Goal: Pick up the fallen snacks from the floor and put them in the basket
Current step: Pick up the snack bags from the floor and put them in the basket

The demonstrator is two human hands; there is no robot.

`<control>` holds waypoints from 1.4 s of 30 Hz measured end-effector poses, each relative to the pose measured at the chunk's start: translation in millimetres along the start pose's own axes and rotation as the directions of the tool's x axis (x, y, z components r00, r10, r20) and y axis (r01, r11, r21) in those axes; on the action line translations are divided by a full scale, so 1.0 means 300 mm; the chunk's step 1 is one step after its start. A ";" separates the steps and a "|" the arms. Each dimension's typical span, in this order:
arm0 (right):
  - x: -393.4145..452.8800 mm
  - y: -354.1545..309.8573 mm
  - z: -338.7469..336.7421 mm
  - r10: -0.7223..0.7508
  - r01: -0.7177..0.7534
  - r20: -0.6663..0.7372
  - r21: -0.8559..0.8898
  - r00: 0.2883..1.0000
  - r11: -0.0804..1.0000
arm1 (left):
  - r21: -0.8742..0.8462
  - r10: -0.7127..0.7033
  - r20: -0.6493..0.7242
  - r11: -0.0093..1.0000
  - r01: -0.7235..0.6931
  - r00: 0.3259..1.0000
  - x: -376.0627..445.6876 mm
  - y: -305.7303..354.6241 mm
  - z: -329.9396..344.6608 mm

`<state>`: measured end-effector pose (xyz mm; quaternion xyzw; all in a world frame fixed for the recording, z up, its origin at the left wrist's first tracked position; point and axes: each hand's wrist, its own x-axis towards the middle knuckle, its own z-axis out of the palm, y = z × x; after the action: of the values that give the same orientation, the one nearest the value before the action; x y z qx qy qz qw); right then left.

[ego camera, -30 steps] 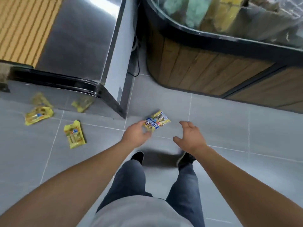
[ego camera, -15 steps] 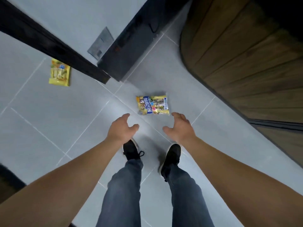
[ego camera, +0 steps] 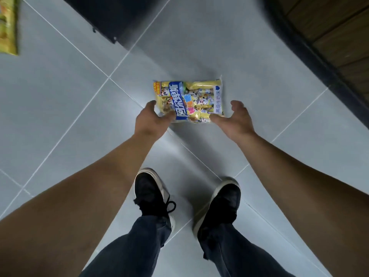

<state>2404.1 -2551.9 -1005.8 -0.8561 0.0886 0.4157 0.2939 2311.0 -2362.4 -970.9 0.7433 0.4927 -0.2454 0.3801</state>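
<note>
Floor (ego camera: 60, 116): you stand on large pale grey tiles with a dull sheen, split by thin white grout lines (ego camera: 87, 100) that run diagonally across your view and cross ahead of you, to your left. Dark unit base (ego camera: 111, 15): black, top centre-left, its corner pointing down towards you, meeting the floor along a straight edge. Wooden counter front (ego camera: 339, 43): brown planks (grain faintly visible), top right, bounded below by a broad black plinth (ego camera: 311, 62) that curves down to the right edge. Light: soft and even from overhead; you see blurred grey shadows pooled on the tiles around the middle.
</note>
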 end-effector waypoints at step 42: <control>-1.790 -0.572 -0.646 -0.071 -0.021 0.233 0.371 0.970 0.928 | -0.648 0.003 0.023 0.761 0.012 1.000 -1.679 -0.047 -1.037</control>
<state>2257.0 -2574.2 -428.6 -0.7292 0.1181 0.4889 0.4639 2096.5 -2383.2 -419.4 0.5622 0.5446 -0.0694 0.6185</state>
